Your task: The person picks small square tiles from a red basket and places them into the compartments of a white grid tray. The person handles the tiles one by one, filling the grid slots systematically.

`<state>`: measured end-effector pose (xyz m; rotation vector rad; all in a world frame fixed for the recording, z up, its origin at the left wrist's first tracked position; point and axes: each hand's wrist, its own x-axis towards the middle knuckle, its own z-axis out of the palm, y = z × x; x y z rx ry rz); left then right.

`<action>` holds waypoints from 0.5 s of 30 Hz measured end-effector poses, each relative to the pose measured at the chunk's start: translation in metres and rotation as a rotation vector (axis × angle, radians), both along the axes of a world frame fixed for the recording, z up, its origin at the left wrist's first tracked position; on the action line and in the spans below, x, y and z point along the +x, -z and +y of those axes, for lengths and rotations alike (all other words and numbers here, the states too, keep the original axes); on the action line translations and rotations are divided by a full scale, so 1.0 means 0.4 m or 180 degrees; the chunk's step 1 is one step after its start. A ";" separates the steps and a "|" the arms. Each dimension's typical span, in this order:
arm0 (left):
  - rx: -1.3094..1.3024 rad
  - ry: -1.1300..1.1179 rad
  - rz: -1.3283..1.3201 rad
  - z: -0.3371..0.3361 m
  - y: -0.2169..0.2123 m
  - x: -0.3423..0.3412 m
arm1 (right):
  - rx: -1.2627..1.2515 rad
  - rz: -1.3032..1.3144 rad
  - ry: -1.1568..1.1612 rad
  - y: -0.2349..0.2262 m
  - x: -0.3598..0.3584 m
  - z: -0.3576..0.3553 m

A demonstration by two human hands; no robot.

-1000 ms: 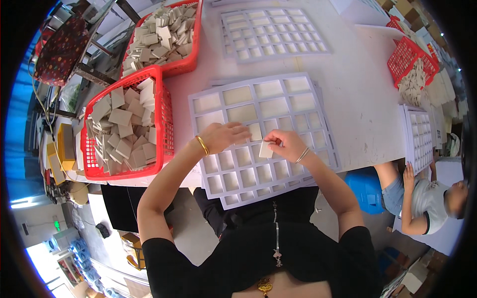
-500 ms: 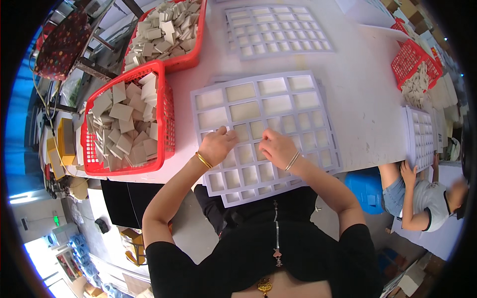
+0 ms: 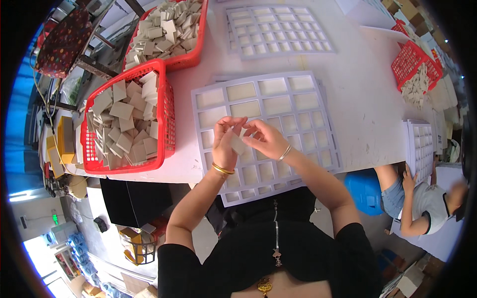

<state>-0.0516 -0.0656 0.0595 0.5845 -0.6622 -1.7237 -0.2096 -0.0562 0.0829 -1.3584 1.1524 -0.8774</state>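
A small beige square tile [image 3: 238,145] is held over the white grid frame [image 3: 271,76]. My left hand [image 3: 224,144] is closed around it, fingers bent inward. At the tile's upper right edge, the bent thumb and fingers of my right hand [image 3: 268,139] pinch it, though the exact contact is partly hidden. Beige panels fill two larger windows of the grid, an upper panel [image 3: 241,91] and a lower panel [image 3: 245,108]. Several other windows look white. The frame rests on others at the table's front edge, and my hands cover its middle left.
A red basket [image 3: 170,124] of beige tiles stands to the left, with another red basket [image 3: 186,62] of tiles behind it. More grid frames [image 3: 285,53] lie at the back. At far right, a seated person [image 3: 422,208] holds a similar frame beside another red basket [image 3: 405,64].
Both hands have risen from the grid and come together at its left middle. The beige tile now shows between them. The person at right has lowered their frame slightly.
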 end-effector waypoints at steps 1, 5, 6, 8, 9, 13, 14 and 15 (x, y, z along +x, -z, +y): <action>-0.0100 -0.0074 -0.0160 0.006 0.001 -0.006 | 0.0047 -0.0113 -0.0039 0.009 0.004 -0.002; -0.0742 -0.0265 -0.1390 0.015 -0.009 0.004 | 0.0141 -0.0164 -0.0498 0.006 0.010 -0.006; -0.0901 -0.0264 -0.1797 0.013 0.005 0.014 | 0.0139 -0.0076 -0.0687 -0.007 0.010 -0.003; -0.1184 -0.0516 -0.2424 0.016 0.026 0.034 | 0.0220 -0.0066 -0.0731 -0.001 0.012 0.002; -0.1314 -0.0756 -0.2632 0.021 0.034 0.040 | 0.0262 -0.0055 -0.0737 0.004 0.010 0.005; -0.0969 -0.1281 -0.2889 0.034 0.047 0.121 | 0.0168 0.0387 -0.0323 0.031 -0.003 0.018; -0.1009 -0.1344 -0.3239 0.039 0.046 0.143 | 0.0056 0.0418 -0.0271 0.048 -0.005 0.020; -0.1042 -0.1411 -0.3587 0.046 0.046 0.165 | -0.0054 0.0453 -0.0226 0.064 -0.005 0.024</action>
